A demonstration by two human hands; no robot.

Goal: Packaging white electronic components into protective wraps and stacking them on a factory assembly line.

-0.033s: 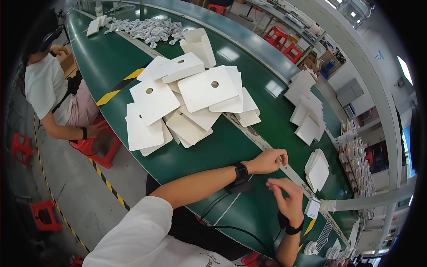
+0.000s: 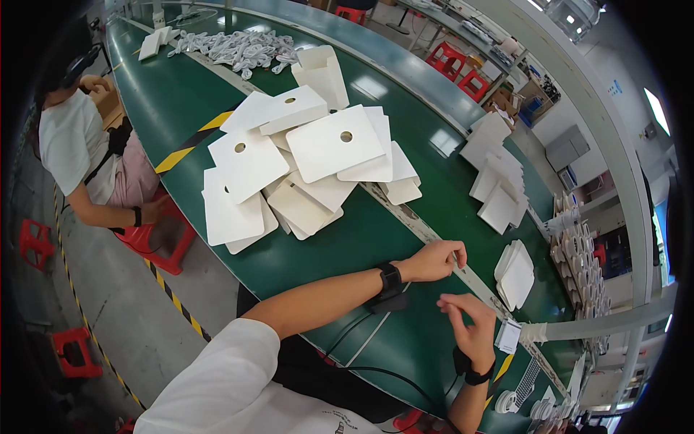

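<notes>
My left hand (image 2: 432, 261) hovers above the green worktable near its pale dividing strip, fingers curled in with nothing visible in them. My right hand (image 2: 473, 325) is raised a little nearer to me, its fingers bent and the thumb held apart, also with nothing in it. Black bands circle both wrists, and a dark cable (image 2: 376, 369) runs by my arms. Left of my hands lies a heap of flat white boxes (image 2: 336, 148), several with a round hole. To the right of them is a small stack of white boxes (image 2: 515, 275).
Another row of white boxes (image 2: 499, 181) lies beyond the strip. White cable bundles (image 2: 235, 49) are piled at the far left. A co-worker (image 2: 87, 145) sits at the left edge by a red stool (image 2: 163, 231). A pale metal post (image 2: 614, 331) crosses at the right.
My right hand has shifted very slightly to the right and down. My left hand stays almost where it was, and the boxes lie as before.
</notes>
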